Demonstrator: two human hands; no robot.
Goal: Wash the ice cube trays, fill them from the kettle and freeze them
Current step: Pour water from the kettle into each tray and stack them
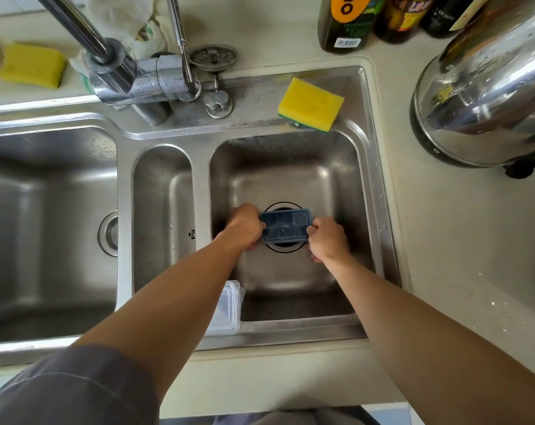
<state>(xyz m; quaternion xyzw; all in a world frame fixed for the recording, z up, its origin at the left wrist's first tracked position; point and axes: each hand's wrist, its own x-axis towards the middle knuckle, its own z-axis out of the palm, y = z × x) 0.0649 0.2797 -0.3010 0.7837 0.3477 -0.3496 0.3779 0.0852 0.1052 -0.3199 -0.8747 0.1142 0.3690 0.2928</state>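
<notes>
A dark blue ice cube tray (286, 226) with a clear lid is held low in the right sink basin (345, 185), over the drain. My left hand (244, 227) grips its left end and my right hand (329, 239) grips its right end. A clear plastic piece, tray or lid (229, 308), leans in the basin's front left corner, partly hidden by my left forearm. A steel kettle (487, 84) stands on the counter at the right. No water runs from the tap (143, 78).
A yellow sponge (310, 104) lies on the sink's back ledge, another sponge (31, 64) on the counter at far left. Dark bottles (345, 23) stand at the back right. A narrow middle basin (162, 210) and a large left basin (45, 225) adjoin.
</notes>
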